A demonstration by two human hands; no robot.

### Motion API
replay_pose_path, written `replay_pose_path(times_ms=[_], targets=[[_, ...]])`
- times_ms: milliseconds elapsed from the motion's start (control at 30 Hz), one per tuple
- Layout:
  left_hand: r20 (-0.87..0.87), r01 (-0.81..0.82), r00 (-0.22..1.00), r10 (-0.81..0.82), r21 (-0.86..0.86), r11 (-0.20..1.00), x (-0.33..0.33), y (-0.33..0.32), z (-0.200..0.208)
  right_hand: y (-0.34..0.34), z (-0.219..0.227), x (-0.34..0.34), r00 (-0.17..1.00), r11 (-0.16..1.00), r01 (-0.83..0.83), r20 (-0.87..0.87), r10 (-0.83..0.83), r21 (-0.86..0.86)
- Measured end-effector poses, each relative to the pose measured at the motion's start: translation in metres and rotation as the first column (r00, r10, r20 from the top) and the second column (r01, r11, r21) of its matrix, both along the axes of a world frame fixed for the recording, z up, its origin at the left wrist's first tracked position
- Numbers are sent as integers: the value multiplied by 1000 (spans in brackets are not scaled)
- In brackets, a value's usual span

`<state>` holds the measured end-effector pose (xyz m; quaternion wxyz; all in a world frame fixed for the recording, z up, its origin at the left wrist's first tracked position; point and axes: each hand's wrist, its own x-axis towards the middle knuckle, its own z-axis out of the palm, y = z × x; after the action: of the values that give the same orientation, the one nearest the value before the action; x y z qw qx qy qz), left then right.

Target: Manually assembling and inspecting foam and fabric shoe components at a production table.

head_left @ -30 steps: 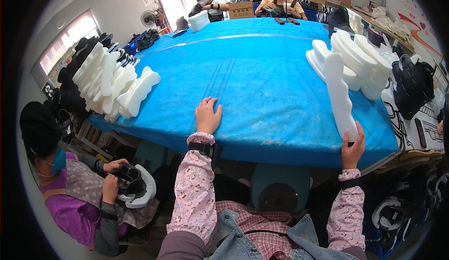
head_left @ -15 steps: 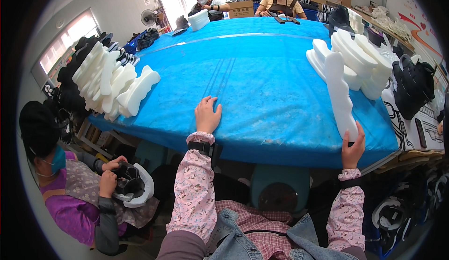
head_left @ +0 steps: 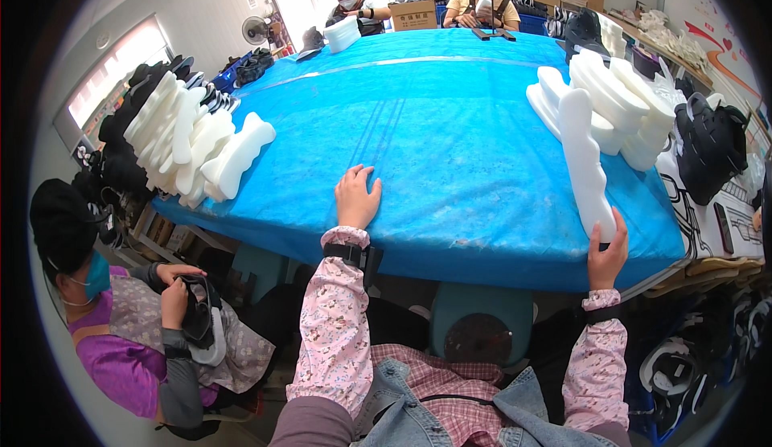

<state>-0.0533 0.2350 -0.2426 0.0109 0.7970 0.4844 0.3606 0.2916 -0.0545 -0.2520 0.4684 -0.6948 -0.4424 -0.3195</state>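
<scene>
My left hand (head_left: 358,198) rests on the blue-covered table (head_left: 450,149) near its front edge, fingers stretched out and holding nothing. On the right, my right hand (head_left: 608,254) grips the near end of a long white foam-like piece (head_left: 584,161) with a wavy edge. Its thumb is on one side and its fingers are on the other. The far end of that piece reaches a pile of similar white pieces (head_left: 615,97) at the table's right side. Another leaning pile of white wavy pieces (head_left: 181,133) stands at the left.
Left of me, a co-worker (head_left: 121,326) handles a black and white shoe. Two more people sit at the far end, beside a cardboard box (head_left: 414,15). Black shoes (head_left: 708,145) and a phone (head_left: 724,230) lie at the right. A stool (head_left: 482,322) stands under the front edge.
Both my hands and the white piece keep their places. The co-worker at left has turned the shoe in their hands. The far right person now holds up a white object.
</scene>
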Motion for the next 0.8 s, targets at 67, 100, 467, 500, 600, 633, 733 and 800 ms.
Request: replay_pose_path(times_ms=[67,100,467,500,600,633,733,800], targets=[[-3,-11,1000,11,-12,1000,2,-1,1,4,10,0,990,1000,-30,-139,31,3],[-18,-12,1000,12,-2,1000,3,0,1,7,22,0,989,999,-35,-144,35,4],[-10,5,1000,-4,34,999,2,1,0,90,142,-18,455,676,-727,-653,606,120],[-67,-28,997,29,24,999,3,0,1,107,126,-3,731,689,-646,-526,434,-329],[-354,-99,934,55,-107,989,15,-1,34,128,111,16,808,633,-581,-456,373,-512],[-554,-161,833,8,-228,960,28,-2,51,128,111,26,658,637,-711,-601,453,-298],[-364,-38,928,-82,-311,950,46,15,90,131,142,12,218,592,-778,-793,569,211],[-13,153,986,-164,-294,943,54,35,95,149,141,-5,125,556,-765,-771,624,326]])
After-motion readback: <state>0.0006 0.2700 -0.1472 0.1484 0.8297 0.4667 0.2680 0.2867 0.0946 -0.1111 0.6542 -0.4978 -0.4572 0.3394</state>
